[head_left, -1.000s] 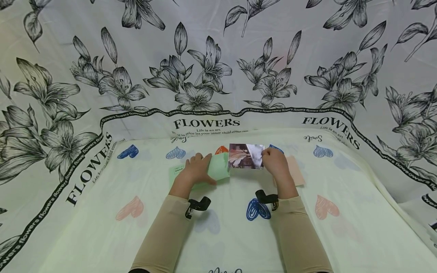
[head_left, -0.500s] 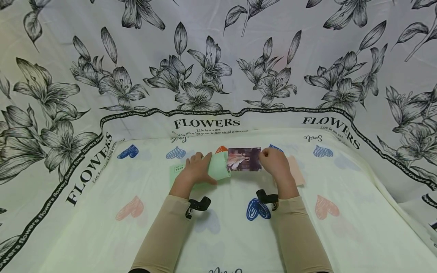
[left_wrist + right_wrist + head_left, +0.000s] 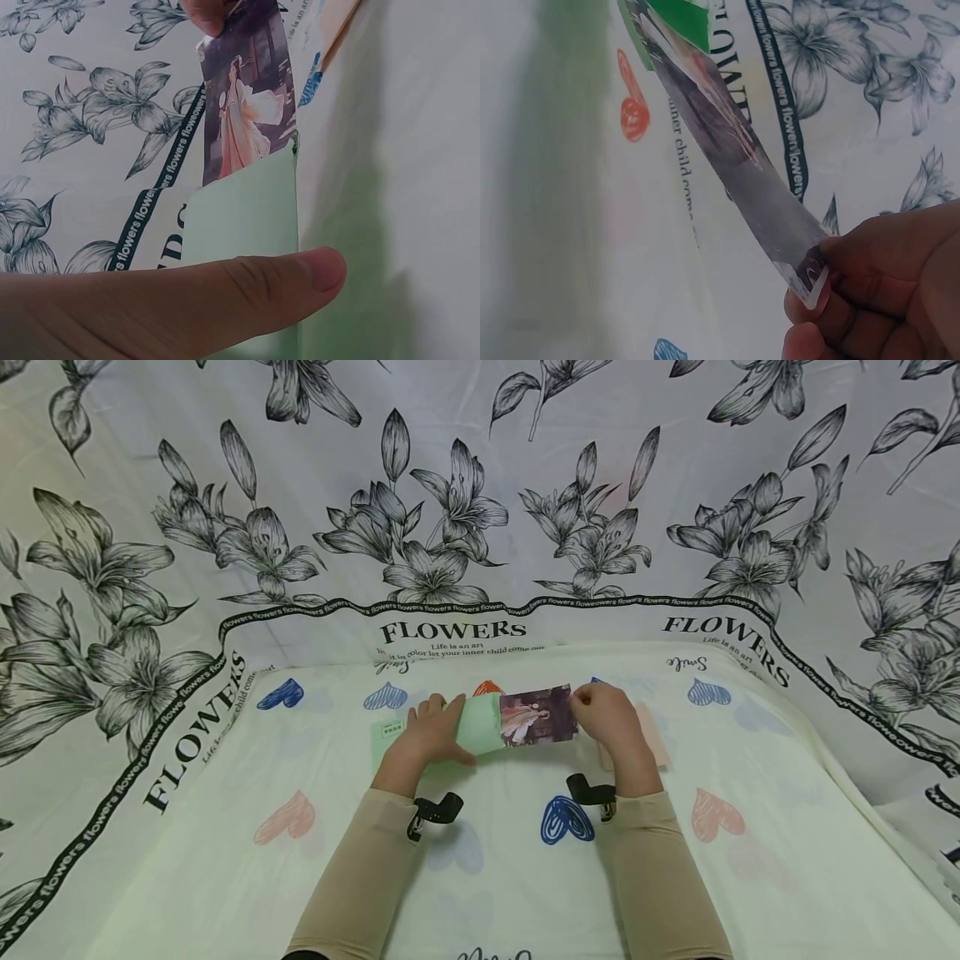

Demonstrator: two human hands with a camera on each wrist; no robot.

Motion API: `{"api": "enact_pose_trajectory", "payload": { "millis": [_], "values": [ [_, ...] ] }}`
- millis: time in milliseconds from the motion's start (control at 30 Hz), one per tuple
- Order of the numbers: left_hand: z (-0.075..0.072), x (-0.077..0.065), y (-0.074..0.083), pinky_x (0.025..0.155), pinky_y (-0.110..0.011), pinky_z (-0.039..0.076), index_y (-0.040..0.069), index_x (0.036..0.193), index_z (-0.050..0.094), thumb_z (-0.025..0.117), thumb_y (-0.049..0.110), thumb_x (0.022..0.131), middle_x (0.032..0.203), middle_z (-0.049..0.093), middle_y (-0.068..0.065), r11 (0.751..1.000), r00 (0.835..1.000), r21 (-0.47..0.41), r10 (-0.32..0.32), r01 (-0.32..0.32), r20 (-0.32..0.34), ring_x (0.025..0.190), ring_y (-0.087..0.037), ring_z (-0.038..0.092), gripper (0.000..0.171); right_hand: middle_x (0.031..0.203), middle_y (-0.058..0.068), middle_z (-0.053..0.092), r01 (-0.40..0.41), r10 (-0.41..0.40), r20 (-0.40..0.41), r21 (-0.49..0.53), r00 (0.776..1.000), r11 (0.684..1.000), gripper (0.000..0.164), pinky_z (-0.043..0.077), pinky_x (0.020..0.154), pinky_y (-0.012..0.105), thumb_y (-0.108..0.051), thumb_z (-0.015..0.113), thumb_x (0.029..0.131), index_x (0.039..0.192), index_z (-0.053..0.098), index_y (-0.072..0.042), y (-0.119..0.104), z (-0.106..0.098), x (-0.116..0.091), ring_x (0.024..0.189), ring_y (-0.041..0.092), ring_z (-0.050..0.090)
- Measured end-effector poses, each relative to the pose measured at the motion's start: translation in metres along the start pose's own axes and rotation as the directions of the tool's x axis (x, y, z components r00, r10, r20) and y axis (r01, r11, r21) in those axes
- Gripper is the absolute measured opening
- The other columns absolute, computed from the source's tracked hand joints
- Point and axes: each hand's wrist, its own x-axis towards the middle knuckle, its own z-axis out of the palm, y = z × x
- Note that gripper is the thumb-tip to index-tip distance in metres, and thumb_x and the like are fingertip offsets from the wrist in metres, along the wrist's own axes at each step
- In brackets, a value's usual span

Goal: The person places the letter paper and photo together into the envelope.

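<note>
A pale green envelope (image 3: 480, 722) lies under my left hand (image 3: 429, 735), its mouth toward the right. The fingers reach its far edge and the thumb (image 3: 292, 274) crosses it near the close edge, gripping it across its width. A glossy photo (image 3: 534, 717) shows a figure in a pale pink dress on a dark purple ground. Its left end sits at the envelope's mouth, with the inserted part hidden. My right hand (image 3: 609, 714) pinches the photo's other end; in the right wrist view, thumb and fingers close on the photo's corner (image 3: 806, 277).
A peach-coloured paper piece (image 3: 651, 735) lies partly beneath the right forearm. The cream cloth (image 3: 495, 893) with printed hearts covers the table. Behind it rises a white flower-patterned cloth (image 3: 555, 527). Each wrist wears a black camera mount (image 3: 440, 808).
The photo has come down and left from just above the envelope to its mouth and now slopes in line with it. Its glare is gone. The left hand has hardly moved.
</note>
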Motion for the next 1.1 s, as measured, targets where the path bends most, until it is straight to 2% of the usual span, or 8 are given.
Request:
{"api": "enact_pose_trajectory", "payload": {
  "millis": [233, 567, 667, 767, 900, 1100],
  "values": [
    [0.0, 0.0005, -0.0013, 0.12, -0.065, 0.013, 0.011, 0.163, 0.027, 0.095, 0.044, 0.07, 0.151, 0.033, -0.026, 1.0, 1.0, -0.001, 0.009, -0.009, 0.0, 0.141, -0.046, 0.03, 0.12, 0.103, 0.014, 0.069, -0.002, 0.002, -0.001, -0.008, 1.0, 1.0, 0.035, 0.048, 0.069, 0.041, -0.025, 0.051, 0.104, 0.115, 0.073, 0.0, 0.0007, 0.0029, 0.0022, 0.082, 0.027, 0.058],
    [-0.0003, 0.0002, -0.0002, 0.121, -0.062, 0.014, 0.011, 0.163, 0.028, 0.095, 0.041, 0.07, 0.151, 0.032, -0.027, 0.997, 0.998, -0.026, 0.067, -0.067, -0.018, 0.142, -0.047, 0.029, 0.118, 0.097, 0.011, 0.068, -0.004, 0.006, 0.051, -0.025, 0.999, 1.0, 0.034, 0.044, 0.064, 0.037, -0.024, 0.049, 0.105, 0.113, 0.073, -0.001, -0.0014, 0.0033, 0.0003, 0.074, 0.023, 0.055],
    [-0.0002, 0.0004, 0.0006, 0.122, -0.061, 0.014, 0.012, 0.163, 0.028, 0.095, 0.04, 0.07, 0.151, 0.032, -0.026, 0.997, 0.997, -0.032, 0.07, -0.07, -0.024, 0.142, -0.047, 0.029, 0.118, 0.106, 0.014, 0.07, -0.012, 0.013, 0.058, -0.032, 0.998, 0.999, 0.036, 0.048, 0.068, 0.04, -0.025, 0.05, 0.106, 0.12, 0.072, 0.0, -0.0022, 0.0042, 0.0005, 0.079, 0.025, 0.058],
    [0.0002, 0.0005, 0.0012, 0.122, -0.06, 0.015, 0.012, 0.163, 0.028, 0.095, 0.04, 0.07, 0.151, 0.032, -0.025, 0.997, 0.997, -0.038, 0.072, -0.072, -0.023, 0.142, -0.046, 0.029, 0.118, 0.12, 0.02, 0.069, -0.021, 0.023, 0.059, -0.042, 0.998, 0.999, 0.041, 0.053, 0.079, 0.046, -0.027, 0.05, 0.107, 0.13, 0.068, 0.002, -0.0035, 0.0055, 0.0008, 0.095, 0.031, 0.064],
    [0.0004, 0.0005, 0.0015, 0.121, -0.057, 0.019, 0.012, 0.163, 0.028, 0.095, 0.041, 0.071, 0.149, 0.034, -0.024, 0.996, 0.997, -0.031, 0.077, -0.078, -0.024, 0.139, -0.043, 0.032, 0.117, 0.13, 0.024, 0.064, -0.029, 0.032, 0.061, -0.047, 0.998, 0.998, 0.047, 0.052, 0.094, 0.053, -0.029, 0.05, 0.108, 0.14, 0.06, 0.003, -0.0049, 0.0066, 0.0016, 0.114, 0.038, 0.063],
    [-0.0016, 0.0003, 0.002, 0.122, -0.058, 0.018, 0.011, 0.163, 0.028, 0.094, 0.042, 0.072, 0.149, 0.034, -0.025, 0.997, 0.996, -0.021, 0.076, -0.077, -0.035, 0.136, -0.044, 0.034, 0.116, 0.128, 0.024, 0.065, -0.035, 0.037, 0.056, -0.036, 0.998, 0.999, 0.047, 0.053, 0.091, 0.053, -0.027, 0.052, 0.106, 0.145, 0.056, 0.001, -0.0051, 0.0064, 0.0013, 0.108, 0.037, 0.064]
  ]
}}
